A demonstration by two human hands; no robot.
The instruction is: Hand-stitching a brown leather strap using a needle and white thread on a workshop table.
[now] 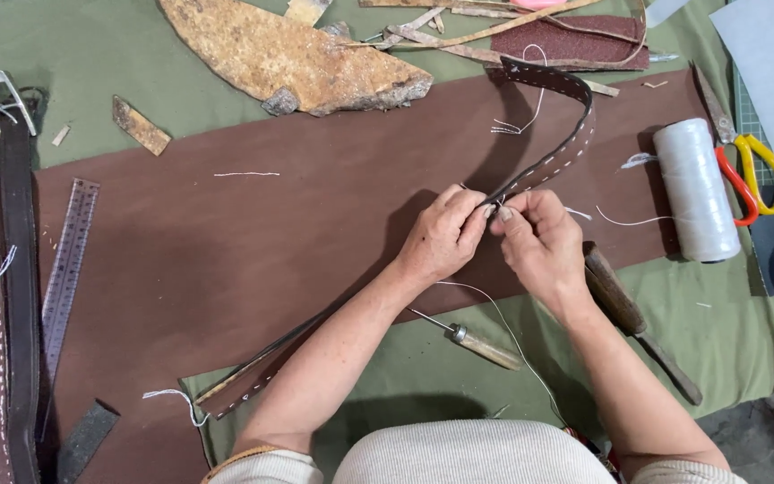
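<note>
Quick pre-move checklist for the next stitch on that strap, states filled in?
1. Both hands on the work: left hand and right hand pinch the brown leather strap at the stitch line. Ok.
2. Thread free: white thread trails loose toward the body, no visible snag. Ok.
3. Needle position: hidden by the fingers. Cannot tell.
4. Awl clear of hands: lies on the green cloth below the wrists. Ok.
5. Thread spool within reach, beside the scissors. Ok.
</note>
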